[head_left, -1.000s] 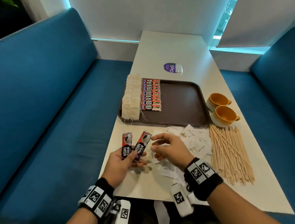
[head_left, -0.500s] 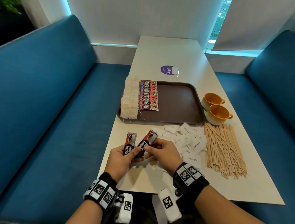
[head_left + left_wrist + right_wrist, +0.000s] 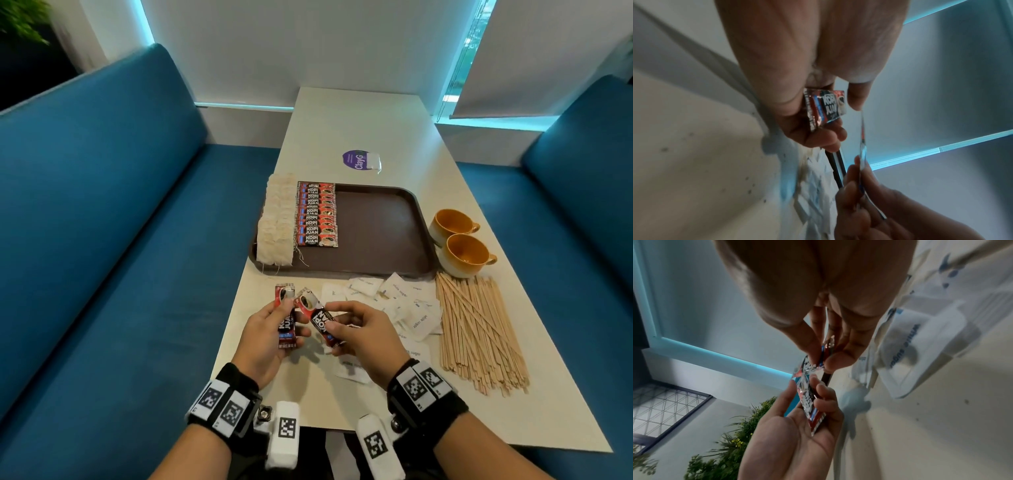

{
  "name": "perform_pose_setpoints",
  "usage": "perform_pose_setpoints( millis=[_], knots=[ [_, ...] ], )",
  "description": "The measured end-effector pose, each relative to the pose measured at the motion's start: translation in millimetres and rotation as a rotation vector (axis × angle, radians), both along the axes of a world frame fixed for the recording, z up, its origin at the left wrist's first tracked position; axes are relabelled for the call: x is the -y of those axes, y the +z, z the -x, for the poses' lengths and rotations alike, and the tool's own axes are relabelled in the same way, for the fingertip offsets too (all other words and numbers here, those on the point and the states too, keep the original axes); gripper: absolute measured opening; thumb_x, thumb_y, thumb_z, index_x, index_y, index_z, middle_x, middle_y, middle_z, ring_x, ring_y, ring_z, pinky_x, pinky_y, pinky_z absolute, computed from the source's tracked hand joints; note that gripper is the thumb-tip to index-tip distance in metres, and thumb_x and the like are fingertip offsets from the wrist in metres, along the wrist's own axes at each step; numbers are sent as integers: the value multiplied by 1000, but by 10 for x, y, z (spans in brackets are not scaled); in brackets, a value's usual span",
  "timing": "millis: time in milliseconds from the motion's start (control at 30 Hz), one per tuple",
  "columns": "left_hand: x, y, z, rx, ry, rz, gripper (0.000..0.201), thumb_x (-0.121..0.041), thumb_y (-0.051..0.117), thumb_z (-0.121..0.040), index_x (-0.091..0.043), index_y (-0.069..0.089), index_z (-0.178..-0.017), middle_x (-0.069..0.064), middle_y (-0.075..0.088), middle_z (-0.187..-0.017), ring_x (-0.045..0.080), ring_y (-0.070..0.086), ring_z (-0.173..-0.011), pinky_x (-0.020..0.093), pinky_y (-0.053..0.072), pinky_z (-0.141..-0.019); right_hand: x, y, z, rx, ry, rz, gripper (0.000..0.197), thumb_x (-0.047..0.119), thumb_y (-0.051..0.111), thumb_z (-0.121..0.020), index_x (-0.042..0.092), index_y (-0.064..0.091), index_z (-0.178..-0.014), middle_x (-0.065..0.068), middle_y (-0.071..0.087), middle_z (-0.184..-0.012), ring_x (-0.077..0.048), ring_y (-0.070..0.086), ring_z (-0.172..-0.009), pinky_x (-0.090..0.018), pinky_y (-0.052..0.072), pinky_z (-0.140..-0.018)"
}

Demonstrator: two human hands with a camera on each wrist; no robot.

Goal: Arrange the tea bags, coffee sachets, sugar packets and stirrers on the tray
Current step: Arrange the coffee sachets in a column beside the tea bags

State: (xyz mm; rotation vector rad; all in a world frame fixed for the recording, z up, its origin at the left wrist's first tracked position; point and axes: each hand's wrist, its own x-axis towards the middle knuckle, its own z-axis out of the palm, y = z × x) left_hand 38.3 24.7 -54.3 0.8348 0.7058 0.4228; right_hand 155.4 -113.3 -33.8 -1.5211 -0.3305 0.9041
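Left hand: my left hand [image 3: 263, 337] holds one coffee sachet, the left sachet [image 3: 286, 317], standing nearly upright, thumb on its face and fingers curled behind it, above the near-left part of the worktop [image 3: 359, 116].
Right hand: my right hand [image 3: 364, 337] pinches a second one, the right sachet [image 3: 317, 317], by its lower end between thumb and fingertips; it leans with its top toward the left sachet.
Gap between sachets: their upper ends sit close together; I cannot tell whether they touch.
Left wrist view: the left sachet [image 3: 823, 108] lies in my curled fingers, and the right sachet [image 3: 863, 155] shows edge-on, thin, held from below by my right hand [image 3: 869, 203].
Right wrist view: my right thumb and fingertips close on the right sachet [image 3: 823, 356]; below it my left hand [image 3: 793, 426] cradles the left sachet [image 3: 809, 404].
Tray: the brown tray [image 3: 376, 233] lies across the middle of the worktop, most of its floor bare.
Tea bags: a row of tea bags [image 3: 279, 222] runs along the tray's left edge, strings trailing at the near end.
Sachet row: overlapping coffee sachets [image 3: 317, 216] lie just beside the tea bags, on their right.
Sugar packets: white sugar packets [image 3: 397, 301] lie loose on the worktop near the tray's near edge, some under my right hand.
Stirrers: wooden stirrers [image 3: 479, 332] lie in a heap by the right edge, just beside the sugar.
Cups: two yellow cups [image 3: 459, 243] stand off the tray's right side.
Sticker: a purple sticker [image 3: 358, 160] sits beyond the tray.
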Motion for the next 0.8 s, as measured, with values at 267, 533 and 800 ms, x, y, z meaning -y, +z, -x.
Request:
perform_pose_setpoints(
  millis=[267, 533, 800],
  knots=[
    [-251, 11, -212, -74, -193, -125, 25, -31, 74, -87, -9, 68, -99, 8, 64, -77, 16, 52, -56, 24, 39, -50, -65, -3, -184, 83, -36, 65, 21, -10, 71, -85, 5, 73, -100, -13, 68, -75, -21, 63, -61, -28, 54, -55],
    [-346, -158, -218, -89, -214, -196, 17, -4, 77, -82, -5, 65, -93, 8, 62, -72, 14, 53, -54, 21, 43, -47, -184, 27, -373, 22, -146, -49, 28, -15, 56, -85, 4, 77, -83, -18, 71, -80, -34, 69, -81, -44, 61, -79],
    [-328, -190, -224, -36, -82, -74, 20, -28, 64, -97, -8, 66, -101, 8, 64, -76, 14, 53, -57, 22, 39, -49, -397, 138, -433, 57, 63, 8, 35, -9, 76, -82, 7, 65, -112, -23, 68, -88, -33, 67, -60, -39, 59, -55]
  ],
)
